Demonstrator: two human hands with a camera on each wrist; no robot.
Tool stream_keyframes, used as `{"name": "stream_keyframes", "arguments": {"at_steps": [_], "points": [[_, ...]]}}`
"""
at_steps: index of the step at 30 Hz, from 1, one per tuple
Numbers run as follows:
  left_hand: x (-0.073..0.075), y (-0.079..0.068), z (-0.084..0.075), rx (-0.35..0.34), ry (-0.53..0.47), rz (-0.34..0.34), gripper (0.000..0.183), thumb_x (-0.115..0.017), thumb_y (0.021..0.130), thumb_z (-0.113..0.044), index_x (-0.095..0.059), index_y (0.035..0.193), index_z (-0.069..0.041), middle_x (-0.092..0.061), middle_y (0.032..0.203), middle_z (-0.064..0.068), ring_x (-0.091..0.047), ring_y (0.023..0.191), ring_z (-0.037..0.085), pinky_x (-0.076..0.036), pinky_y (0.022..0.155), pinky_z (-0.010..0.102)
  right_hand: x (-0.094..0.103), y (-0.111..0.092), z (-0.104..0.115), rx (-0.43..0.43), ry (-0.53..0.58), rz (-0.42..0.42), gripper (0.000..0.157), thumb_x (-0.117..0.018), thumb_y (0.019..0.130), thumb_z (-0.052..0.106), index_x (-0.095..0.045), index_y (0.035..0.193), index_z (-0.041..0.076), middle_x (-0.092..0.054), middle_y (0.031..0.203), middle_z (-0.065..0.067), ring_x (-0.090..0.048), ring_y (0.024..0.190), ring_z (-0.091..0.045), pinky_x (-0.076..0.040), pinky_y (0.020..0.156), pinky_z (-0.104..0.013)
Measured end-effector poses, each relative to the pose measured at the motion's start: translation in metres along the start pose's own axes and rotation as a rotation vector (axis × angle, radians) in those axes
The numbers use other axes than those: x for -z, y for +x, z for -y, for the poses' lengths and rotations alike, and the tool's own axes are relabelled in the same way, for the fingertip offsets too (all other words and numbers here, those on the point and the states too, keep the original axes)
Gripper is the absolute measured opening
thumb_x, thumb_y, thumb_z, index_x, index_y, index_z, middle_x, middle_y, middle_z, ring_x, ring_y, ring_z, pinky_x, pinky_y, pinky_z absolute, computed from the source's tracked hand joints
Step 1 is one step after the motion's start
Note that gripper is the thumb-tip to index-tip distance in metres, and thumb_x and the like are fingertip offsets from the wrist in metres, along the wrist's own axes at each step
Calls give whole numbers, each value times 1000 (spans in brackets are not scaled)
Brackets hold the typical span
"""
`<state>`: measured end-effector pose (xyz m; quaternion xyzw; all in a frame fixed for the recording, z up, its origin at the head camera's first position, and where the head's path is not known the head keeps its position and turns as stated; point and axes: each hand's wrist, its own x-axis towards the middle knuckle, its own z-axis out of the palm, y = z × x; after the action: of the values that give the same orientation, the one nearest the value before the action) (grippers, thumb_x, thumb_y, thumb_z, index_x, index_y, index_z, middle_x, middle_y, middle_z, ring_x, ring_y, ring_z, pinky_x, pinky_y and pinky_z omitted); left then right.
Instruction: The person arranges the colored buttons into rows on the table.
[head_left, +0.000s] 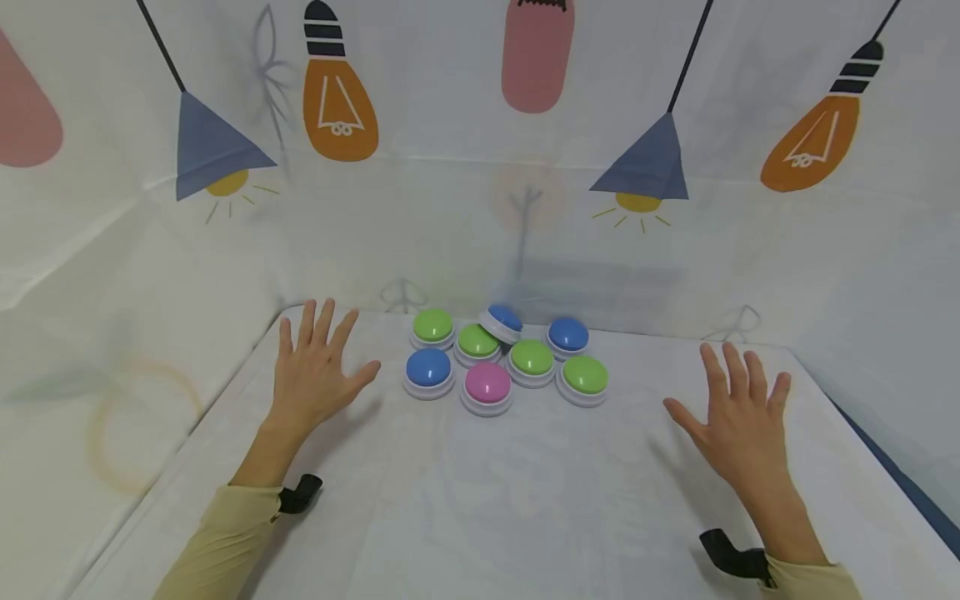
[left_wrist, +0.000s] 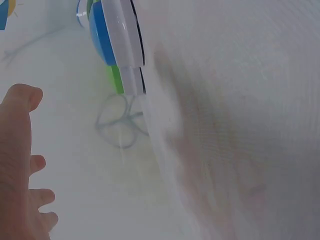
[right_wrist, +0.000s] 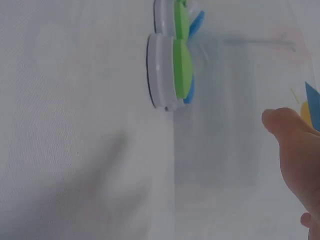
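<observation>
Several round push buttons with white bases cluster at the back middle of the table. A pink button (head_left: 487, 383) sits at the front, with a blue button (head_left: 428, 367) to its left and a green button (head_left: 585, 376) to its right. Another blue button (head_left: 504, 318) leans tilted on a green button (head_left: 477, 341). My left hand (head_left: 315, 375) hovers left of the cluster, palm down, fingers spread, holding nothing. Over the right side, my right hand (head_left: 738, 425) is likewise spread and holds nothing. The left wrist view shows a blue button (left_wrist: 102, 32) edge-on beyond the thumb.
A white cloth covers the table (head_left: 480, 517). Behind it hangs a pale curtain (head_left: 450, 225) printed with lamps and bulbs, close to the buttons. More green buttons (head_left: 432, 325) and a blue button (head_left: 567, 334) stand along the back. Black straps (head_left: 300, 494) show at both wrists.
</observation>
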<state>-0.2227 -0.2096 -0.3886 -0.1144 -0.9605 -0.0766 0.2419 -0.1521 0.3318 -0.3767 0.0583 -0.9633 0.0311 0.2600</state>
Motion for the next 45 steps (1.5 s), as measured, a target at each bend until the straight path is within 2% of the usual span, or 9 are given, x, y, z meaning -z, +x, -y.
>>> {"name": "stream_keyframes", "arguments": {"at_steps": [3,6,7,10,14,23,28,36,45], "points": [[0,0,0,6,-12,12,85,-59,86,-60,-35,152,-12,-25,159,23,-11,150,40,-3,118,63,0,1,6,26,16,-30,100,-41,89,77,-20,155,6,-22,153,-30,-18,140,-51,-8,111,-74],[0,0,0,11,-36,14,85,-59,86,-59,-35,152,-11,-26,159,23,-13,150,41,-5,118,62,0,2,12,58,34,-73,106,-15,86,84,-24,153,2,-27,149,-32,-23,137,-53,-17,110,-72],[0,0,0,11,-44,15,85,-60,86,-59,-35,152,-11,-26,159,23,-14,149,41,-6,118,62,1,2,14,64,41,-78,106,-15,86,83,-25,152,2,-28,148,-32,-24,136,-53,-19,110,-70],[-1,0,-1,11,-61,12,85,-60,86,-59,-35,152,-12,-27,159,23,-16,149,42,-11,117,64,5,3,22,64,60,-74,93,-49,91,68,-27,152,2,-31,148,-31,-28,134,-52,-26,109,-67],[-1,1,-1,10,-74,13,85,-61,86,-58,-33,153,-14,-27,158,23,-18,148,42,-15,115,64,7,3,30,47,76,-69,95,-82,76,27,-30,152,4,-35,147,-29,-35,131,-50,-42,96,-67],[-2,-2,-4,-1,-123,26,86,-66,85,-53,-31,154,-15,-30,157,23,-26,145,44,-24,112,64,4,2,39,104,125,-147,88,-83,73,17,-40,148,3,-46,140,-28,-47,123,-46,-52,80,-62],[-3,-1,-6,3,-168,68,87,-66,86,-51,-28,155,-15,-28,158,23,-26,144,45,-23,113,65,6,3,43,101,129,-139,89,-85,72,17,-40,147,4,-46,141,-27,-47,124,-45,-54,75,-60],[-7,-1,-7,10,-195,100,88,-68,86,-50,-28,155,-14,-29,157,24,-29,142,47,-24,111,66,4,4,53,95,195,-112,82,-83,76,16,-40,146,6,-44,141,-26,-47,121,-44,-52,48,-48],[-10,0,-10,10,-221,127,90,-72,84,-45,-28,155,-13,-29,156,25,-35,137,50,-32,107,65,-6,6,72,157,235,-80,83,-84,77,18,-41,147,7,-46,141,-25,-51,119,-43,-56,53,-45]]}}
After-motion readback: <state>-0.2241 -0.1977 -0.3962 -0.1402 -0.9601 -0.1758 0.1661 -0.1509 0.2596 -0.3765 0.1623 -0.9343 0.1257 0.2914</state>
